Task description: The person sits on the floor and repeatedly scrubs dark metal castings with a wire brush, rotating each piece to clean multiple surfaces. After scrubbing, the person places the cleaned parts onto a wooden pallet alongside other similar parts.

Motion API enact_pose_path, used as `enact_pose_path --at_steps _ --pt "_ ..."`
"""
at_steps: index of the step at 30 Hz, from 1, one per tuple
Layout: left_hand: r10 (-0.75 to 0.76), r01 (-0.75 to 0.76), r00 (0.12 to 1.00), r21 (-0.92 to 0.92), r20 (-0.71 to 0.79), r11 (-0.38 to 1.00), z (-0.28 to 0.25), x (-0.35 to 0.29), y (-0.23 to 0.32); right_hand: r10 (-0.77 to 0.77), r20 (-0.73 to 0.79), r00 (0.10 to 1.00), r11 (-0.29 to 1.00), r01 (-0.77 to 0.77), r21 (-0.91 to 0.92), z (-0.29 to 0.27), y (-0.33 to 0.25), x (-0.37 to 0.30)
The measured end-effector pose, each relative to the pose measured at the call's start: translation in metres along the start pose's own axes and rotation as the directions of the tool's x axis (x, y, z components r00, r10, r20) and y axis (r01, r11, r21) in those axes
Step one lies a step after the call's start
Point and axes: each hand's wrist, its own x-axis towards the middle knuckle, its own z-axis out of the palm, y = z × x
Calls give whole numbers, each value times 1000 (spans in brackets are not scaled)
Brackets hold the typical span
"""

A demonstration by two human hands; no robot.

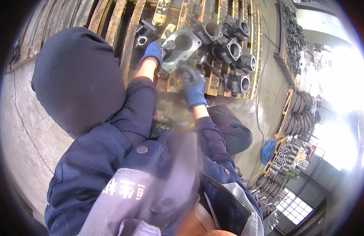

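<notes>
Casting (pixel 181 47) tilted, bore facing up

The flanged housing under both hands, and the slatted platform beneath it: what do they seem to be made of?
Flanged housing: apparently cast metal, dull grey, with a smoother bored opening and bolt holes at the flange corners. Slatted platform: probably wood, going by its brown, worn, stained planks with gaps. Both hands wear blue fabric gloves.

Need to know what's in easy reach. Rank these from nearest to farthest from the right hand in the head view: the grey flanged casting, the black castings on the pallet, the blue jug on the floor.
From the right hand:
1. Grey flanged casting, touched, just above it.
2. Black castings, on the pallet to its upper right.
3. Blue jug, on the floor, lower right, farthest.
</notes>
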Motion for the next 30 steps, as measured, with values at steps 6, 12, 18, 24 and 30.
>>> enact_pose_path --at_steps 6,12,18,24,30 --pt "70 -69 998 62 -11 996 6 12 -15 -51 -14 999 995 49 -91 0 -10 0" --pt "75 -75 997 21 -10 997 10 18 -26 -45 134 990 891 101 -442 -3 -12 -3" --pt "31 -31 1000 5 -1 1000 9 16 -26 -5 265 964 897 121 -425 -11 -19 9" --pt "30 -31 999 45 15 999 8 20 -27 177 380 908 974 -217 65 -26 -20 16" --pt "44 -42 999 99 -25 994 3 8 -14 391 389 834 629 -551 549 -19 -14 8"
